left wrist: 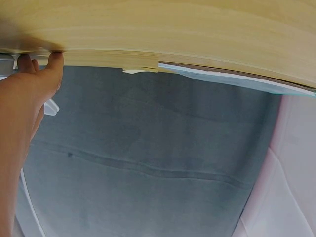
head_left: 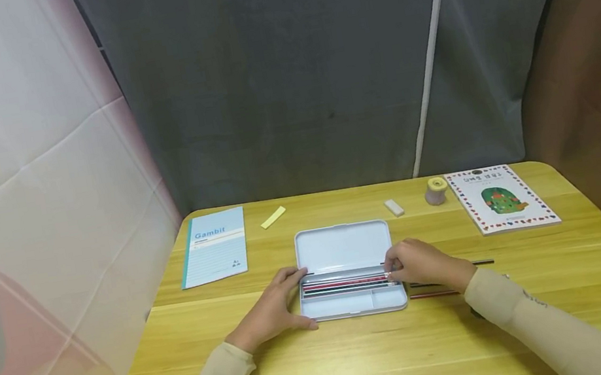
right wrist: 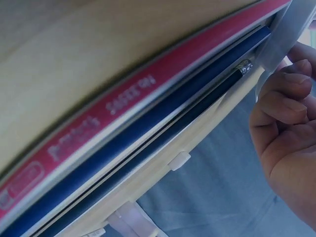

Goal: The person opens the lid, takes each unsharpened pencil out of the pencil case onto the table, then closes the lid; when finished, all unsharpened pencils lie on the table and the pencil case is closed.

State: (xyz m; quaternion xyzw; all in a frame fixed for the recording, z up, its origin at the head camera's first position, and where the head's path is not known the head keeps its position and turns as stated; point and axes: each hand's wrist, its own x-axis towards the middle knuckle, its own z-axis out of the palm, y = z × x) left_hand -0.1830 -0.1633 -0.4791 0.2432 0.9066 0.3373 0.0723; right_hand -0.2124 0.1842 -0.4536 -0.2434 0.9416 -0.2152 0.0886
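A white pencil case (head_left: 343, 247) lies with its lid raised at the middle of the table. Several red and dark pencils (head_left: 343, 285) lie in its rear compartment. My left hand (head_left: 272, 305) holds the case's left end, fingers by the hinge and thumb at the front corner. In the left wrist view, that hand (left wrist: 42, 81) shows at the left edge. My right hand (head_left: 422, 263) pinches a pencil's end at the case's right side. Its curled fingers are beside the case wall in the right wrist view, where the right hand (right wrist: 289, 123) hides the pinched end.
Loose pencils (head_left: 434, 294) lie right of the case, partly under my right forearm. Behind are a yellow paper strip (head_left: 273, 217), a white eraser (head_left: 394, 207) and a yellow-topped spool (head_left: 436, 191). A blue notebook (head_left: 215, 248) lies left, an illustrated book (head_left: 502, 199) right.
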